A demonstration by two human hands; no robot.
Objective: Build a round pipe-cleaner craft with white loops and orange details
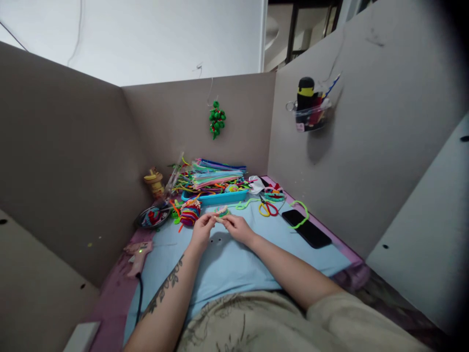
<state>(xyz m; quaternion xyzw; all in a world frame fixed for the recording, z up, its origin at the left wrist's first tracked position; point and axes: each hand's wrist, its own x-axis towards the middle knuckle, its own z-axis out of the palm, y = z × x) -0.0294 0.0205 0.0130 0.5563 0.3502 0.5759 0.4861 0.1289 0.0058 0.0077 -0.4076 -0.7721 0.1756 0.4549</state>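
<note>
Over the middle of the blue cloth, my left hand [202, 231] and my right hand [239, 230] meet with pinched fingers. Between them is a small pipe-cleaner piece [222, 211], pale pink and green; its exact shape is partly hidden by my fingertips. Just left of my left hand stands a striped, multicoloured pipe-cleaner bundle [189, 213], with orange and green pieces beside it. Beyond my hands lies a light-blue tray [220, 199] heaped with pipe cleaners [216, 176] in many colours. Scissors [268, 209] with red and yellow handles lie to the right.
A black phone [311, 233] lies at right with a bright green pipe cleaner [302, 213] across it. At left are a pink glue gun [139, 258] and a dark bowl [153, 218]. Grey panels [198, 115] enclose the table; a cup of tools [312, 115] hangs on the right one.
</note>
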